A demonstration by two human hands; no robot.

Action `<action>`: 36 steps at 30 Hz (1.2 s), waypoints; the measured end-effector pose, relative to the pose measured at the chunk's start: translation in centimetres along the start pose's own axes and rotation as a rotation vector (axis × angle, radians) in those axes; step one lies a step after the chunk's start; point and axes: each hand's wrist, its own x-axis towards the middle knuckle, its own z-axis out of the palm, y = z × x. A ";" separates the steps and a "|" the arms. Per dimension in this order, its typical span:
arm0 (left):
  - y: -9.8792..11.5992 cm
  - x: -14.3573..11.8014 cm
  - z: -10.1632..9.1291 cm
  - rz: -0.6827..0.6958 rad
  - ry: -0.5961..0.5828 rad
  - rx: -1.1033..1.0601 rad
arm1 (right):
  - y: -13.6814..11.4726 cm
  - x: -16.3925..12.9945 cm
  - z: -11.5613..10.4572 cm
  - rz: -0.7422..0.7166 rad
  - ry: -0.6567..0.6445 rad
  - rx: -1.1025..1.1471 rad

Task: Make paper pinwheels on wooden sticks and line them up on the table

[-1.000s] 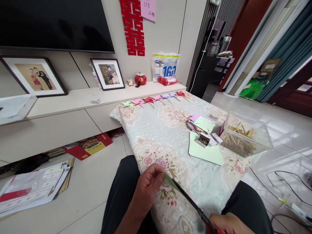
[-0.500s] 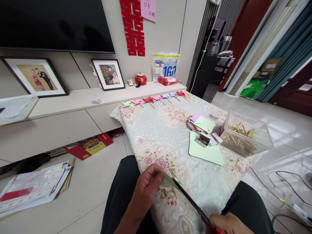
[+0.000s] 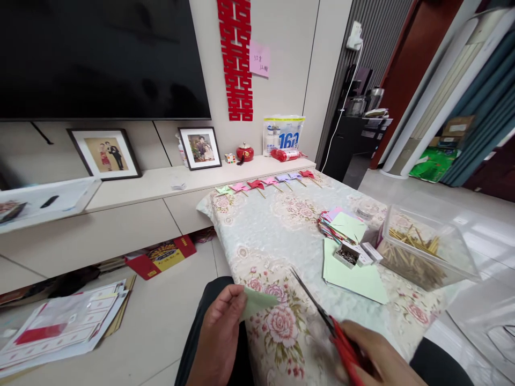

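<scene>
Between the thumb and fingers of my left hand (image 3: 221,329) is a small piece of light green paper (image 3: 259,303), held over the table's near edge. My right hand (image 3: 376,348) grips a pair of red-handled scissors (image 3: 322,313). Their dark blades point up and left, apart from the paper, and look nearly closed. A stack of light green sheets (image 3: 354,284) lies beyond my right hand. On it sits a small open box of metal pins or clips (image 3: 346,254). Some fingers of my right hand are hidden by the handles.
A clear plastic box of thin wooden sticks (image 3: 418,257) stands at the right. Behind the green stack lies a pile of coloured paper (image 3: 341,222). Several paper pinwheels (image 3: 256,185) line the far edge of the flowered tablecloth (image 3: 277,236). Framed photos (image 3: 200,149) stand on the cabinet.
The scissors have come away from the green paper, moving up and right of it. My left hand has shifted left and down with the paper. The view has tilted upward.
</scene>
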 end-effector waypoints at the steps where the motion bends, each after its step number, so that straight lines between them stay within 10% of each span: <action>1: 0.3 0.0 0.0 -0.002 0.022 -0.031 | -0.9 1.1 0.1 0.019 0.020 -0.105; 10: 2.0 0.8 2.0 -0.021 -0.033 -0.128 | -6.1 13.1 3.9 -0.050 0.113 -0.566; 16: 1.7 4.1 5.7 -0.004 0.027 -0.199 | -5.8 13.8 4.0 -0.226 0.069 -0.454; 26: -4.0 10.7 15.6 -0.025 -0.028 -0.233 | 2.2 14.9 -3.3 -0.190 0.415 0.680; 36: -6.1 10.4 14.8 -0.004 -0.214 -0.112 | 2.4 15.3 -2.7 -0.237 0.420 1.026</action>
